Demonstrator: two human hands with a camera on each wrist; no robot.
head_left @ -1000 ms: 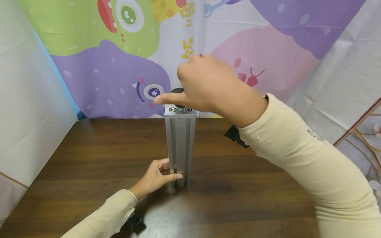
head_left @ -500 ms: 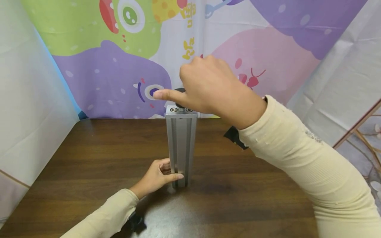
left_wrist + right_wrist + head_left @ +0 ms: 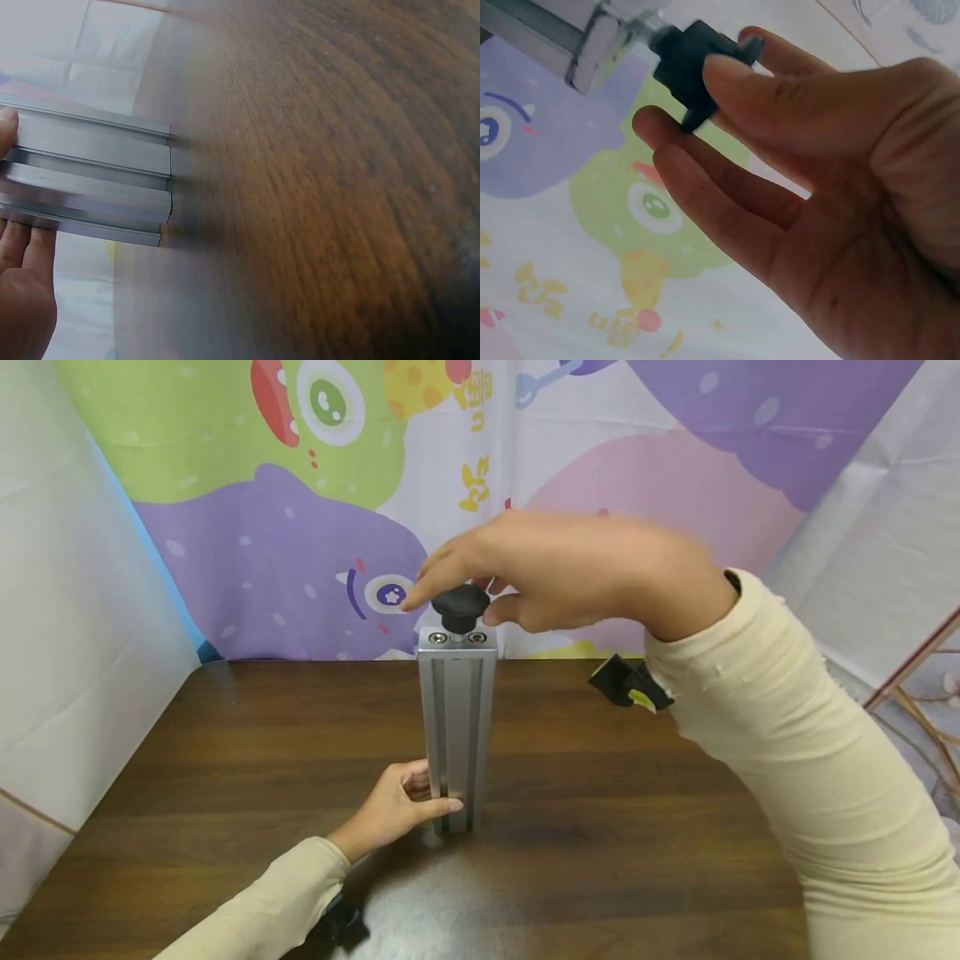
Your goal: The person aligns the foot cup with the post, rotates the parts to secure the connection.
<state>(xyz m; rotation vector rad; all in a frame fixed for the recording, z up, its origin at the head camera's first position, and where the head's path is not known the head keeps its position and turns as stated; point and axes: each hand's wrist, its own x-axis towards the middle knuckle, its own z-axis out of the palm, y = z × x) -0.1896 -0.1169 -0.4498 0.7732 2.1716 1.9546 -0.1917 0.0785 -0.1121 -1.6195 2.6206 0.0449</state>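
Observation:
A silver slotted aluminium profile (image 3: 459, 718) stands upright on the wooden table (image 3: 262, 718). My left hand (image 3: 393, 802) grips it near its foot, thumb across the front face and fingers round the side; the left wrist view shows the profile's bottom end (image 3: 142, 157) at the table. A black star knob (image 3: 461, 606) rises on a metal stem from the end plate (image 3: 456, 652), between two screws. My right hand (image 3: 570, 568) arches over this knob. Its thumb (image 3: 742, 82) is at the knob, while the other fingers reach loosely past it, the index fingertip apart from its left edge.
Behind the table hangs a cloth (image 3: 277, 552) printed with cartoon figures, and pale sheets (image 3: 60, 610) stand at the sides. Small black devices show at both wrists, the right one (image 3: 630, 682) over the table's far part.
My right hand has turned back and its wrist has moved right; the fingers, folded before with the thumb pointing left, now spread over the knob, which shows more. The left hand has stayed put.

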